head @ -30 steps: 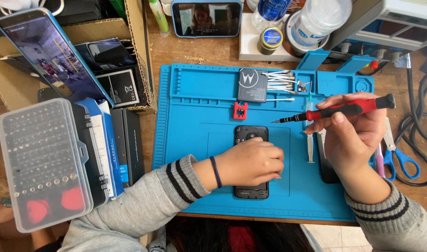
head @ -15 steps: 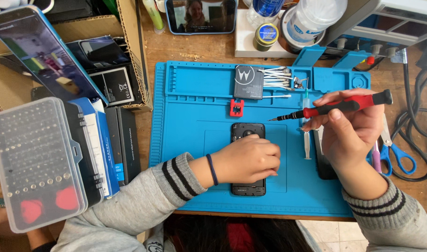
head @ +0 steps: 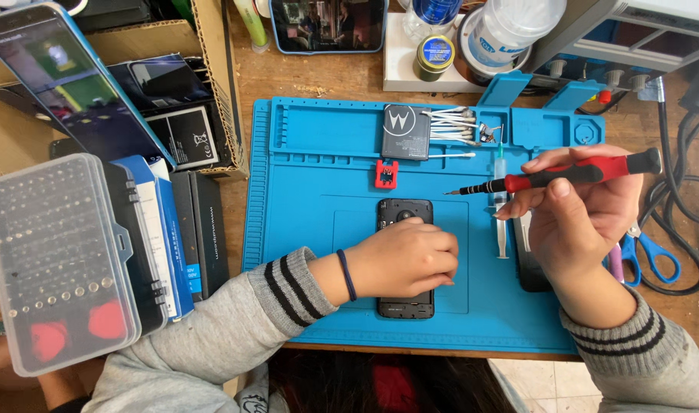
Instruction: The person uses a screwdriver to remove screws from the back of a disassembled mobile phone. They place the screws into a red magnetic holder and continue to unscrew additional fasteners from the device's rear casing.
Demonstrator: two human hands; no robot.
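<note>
A black phone [head: 404, 213] lies back-up on the blue work mat [head: 311, 199]. My left hand [head: 407, 260] rests on top of the phone, covering its middle and pressing it down. My right hand [head: 578, 210] holds a red and black precision screwdriver [head: 563, 174] level above the mat, its tip pointing left toward the phone but apart from it. Under my right hand lies a dark flat part, mostly hidden.
On the mat's far side lie a black battery [head: 406, 131], cotton swabs [head: 452, 122] and a small red part [head: 387, 173]. A syringe [head: 502, 206] lies beside my right hand. A clear bit case [head: 55, 260] sits left; blue scissors [head: 655, 256] and cables lie right.
My view has shifted slightly. My right hand with the screwdriver has stayed raised to the right of the phone, and my left hand has stayed on the phone.
</note>
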